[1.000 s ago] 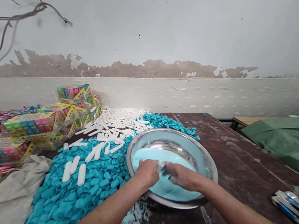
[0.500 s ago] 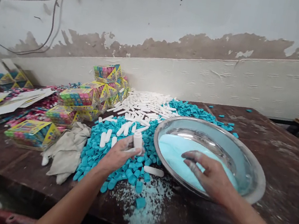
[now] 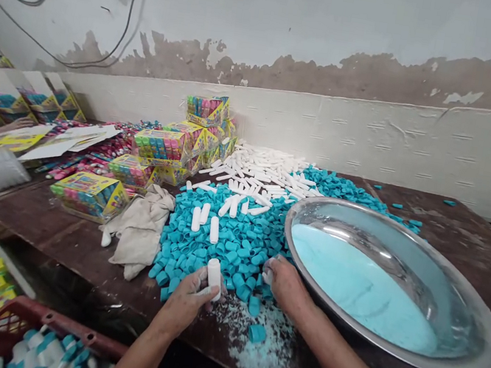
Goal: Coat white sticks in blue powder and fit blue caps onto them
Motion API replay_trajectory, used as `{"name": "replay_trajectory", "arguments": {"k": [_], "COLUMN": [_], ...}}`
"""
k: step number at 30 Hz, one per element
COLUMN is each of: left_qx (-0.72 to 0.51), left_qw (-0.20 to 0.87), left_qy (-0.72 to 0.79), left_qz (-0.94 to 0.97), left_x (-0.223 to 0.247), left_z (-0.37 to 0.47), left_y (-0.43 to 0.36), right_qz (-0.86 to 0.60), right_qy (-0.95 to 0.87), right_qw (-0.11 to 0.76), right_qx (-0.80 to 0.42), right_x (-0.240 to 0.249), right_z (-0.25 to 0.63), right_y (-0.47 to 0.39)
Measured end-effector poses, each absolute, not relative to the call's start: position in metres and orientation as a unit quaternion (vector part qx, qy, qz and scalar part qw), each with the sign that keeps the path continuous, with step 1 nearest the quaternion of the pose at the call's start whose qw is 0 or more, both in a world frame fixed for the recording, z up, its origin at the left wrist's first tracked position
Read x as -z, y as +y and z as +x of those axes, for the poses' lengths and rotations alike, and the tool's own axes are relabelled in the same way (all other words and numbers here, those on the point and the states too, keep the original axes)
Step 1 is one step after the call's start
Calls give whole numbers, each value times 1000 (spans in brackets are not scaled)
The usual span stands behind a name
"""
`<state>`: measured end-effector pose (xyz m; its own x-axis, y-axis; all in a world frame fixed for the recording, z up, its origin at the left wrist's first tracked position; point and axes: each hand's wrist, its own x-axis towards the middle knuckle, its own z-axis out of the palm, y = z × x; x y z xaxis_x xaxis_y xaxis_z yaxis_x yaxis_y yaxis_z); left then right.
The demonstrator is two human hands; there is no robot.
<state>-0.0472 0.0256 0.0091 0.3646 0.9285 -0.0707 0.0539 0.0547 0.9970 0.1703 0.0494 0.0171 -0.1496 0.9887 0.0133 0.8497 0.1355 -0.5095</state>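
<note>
My left hand (image 3: 192, 296) is closed around a small white plastic tube (image 3: 213, 277), held upright with a slight tilt above the table's front part. My right hand (image 3: 281, 281) is at the right edge of a heap of blue caps (image 3: 217, 247), beside the basin's left rim. Its fingers are drawn together and whitish with powder; what they hold, if anything, is hidden. Several white tubes (image 3: 214, 230) lie on top of the caps. The wide metal basin (image 3: 455, 289) to the right contains pale blue powder (image 3: 351, 280).
Behind the caps lies a pile of white tubes (image 3: 266, 165). Packed display boxes (image 3: 161, 144) and a crumpled cloth (image 3: 141, 230) stand left. Spilled powder (image 3: 261, 352) marks the front edge. A red crate (image 3: 45, 317) of capped tubes is below. Another person's hand (image 3: 19, 124) shows far left.
My right hand has left the powder in the basin and moved left to the caps beside it. My left hand, still holding the white tube, is lower and nearer. The view has shifted.
</note>
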Motion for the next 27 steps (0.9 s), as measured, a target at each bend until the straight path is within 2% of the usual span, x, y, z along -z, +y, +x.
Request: {"name": "replay_trajectory", "arguments": {"k": [3,8,16,21,27], "left_qx": [-372,-369,-338,-295,-223], "left_qw": [596,595,607,610,640], "left_qy": [421,424,413,409,359], "left_qz": [573,575,589,612,642], "left_x": [-8,-6,-9,-11,-14], "left_z": [-49,-51,-47,-36,-21], "left_y": [25,22,17,11,6], "right_qz": [-650,-629,-615,-579,-503], "right_qy": [-728,-749,-687,-663,-635], "right_qw": [147,118,262,321,334], "right_qx": [-161,-173,-284,-350,-481], "right_x": [-14,-5,1,-16,-44], "right_z": [168,167,177,176,173], "right_y": [53,38,15,6,-3]}}
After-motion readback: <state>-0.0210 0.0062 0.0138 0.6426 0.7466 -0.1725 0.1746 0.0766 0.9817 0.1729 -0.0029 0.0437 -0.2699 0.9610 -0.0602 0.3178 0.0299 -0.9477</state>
